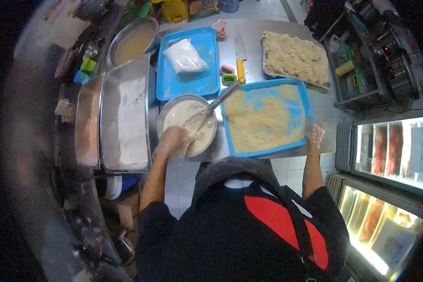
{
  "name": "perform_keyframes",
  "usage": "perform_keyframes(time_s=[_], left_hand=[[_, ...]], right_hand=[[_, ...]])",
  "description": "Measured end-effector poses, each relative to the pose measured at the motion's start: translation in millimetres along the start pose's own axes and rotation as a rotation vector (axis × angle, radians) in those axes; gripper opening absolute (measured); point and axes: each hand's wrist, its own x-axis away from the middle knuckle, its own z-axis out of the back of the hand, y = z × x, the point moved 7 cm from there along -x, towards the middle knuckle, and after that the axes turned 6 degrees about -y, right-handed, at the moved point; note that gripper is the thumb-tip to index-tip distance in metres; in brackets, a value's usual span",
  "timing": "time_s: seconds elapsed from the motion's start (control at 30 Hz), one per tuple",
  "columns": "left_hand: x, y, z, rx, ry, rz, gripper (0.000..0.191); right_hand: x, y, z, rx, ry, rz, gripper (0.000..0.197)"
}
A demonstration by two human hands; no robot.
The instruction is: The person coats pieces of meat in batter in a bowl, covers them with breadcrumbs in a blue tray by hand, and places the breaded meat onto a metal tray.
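Observation:
My left hand (176, 139), in a clear plastic glove, reaches over the near left rim of a round metal bowl (160, 120). Pale liquid batter (178, 112) fills the bowl, and my fingertips are hidden at its surface. A wire whisk (216, 102) leans in that batter, its handle resting towards the upper right. Also gloved, my right hand (315, 132) grips the right rim of a blue tray (229, 143). Beige crumbs (261, 123) spread across the tray, leaving patches of blue bottom showing.
Behind the bowl, a white-filled plastic bag (186, 56) lies on another blue tray (171, 83). A yellow-handled knife (240, 53) and two small timers (228, 78) lie nearby. A tray heaped with crumbly coating (294, 53) stands back right; metal pans (109, 116) flank the left.

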Motion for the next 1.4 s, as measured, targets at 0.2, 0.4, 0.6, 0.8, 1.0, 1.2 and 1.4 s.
perform_keyframes(time_s=[0.2,0.4,0.6,0.8,1.0,1.2,1.4], left_hand=[[-27,-7,43,-0.174,0.261,-0.087,0.031],[-86,4,38,-0.294,0.270,-0.016,0.019],[-81,38,42,-0.329,0.155,-0.048,0.017],[-88,-3,42,-0.315,0.188,-0.067,0.020],[-54,-33,68,0.316,0.382,-0.168,0.023],[-5,-43,50,0.997,0.319,-0.042,0.018],[8,-23,32,0.099,0.229,0.170,0.021]], right_hand=[[-9,-22,36,-0.015,-0.131,-0.131,0.020],[-12,-39,82,-0.078,-0.071,-0.326,0.028],[-9,-35,58,0.060,-0.090,-0.095,0.029],[-13,-32,50,0.156,-0.157,-0.034,0.018],[-10,-32,51,0.024,-0.278,-0.162,0.018],[-19,-58,86,0.168,-0.359,-0.113,0.027],[-17,-47,75,0.056,-0.201,-0.119,0.026]])
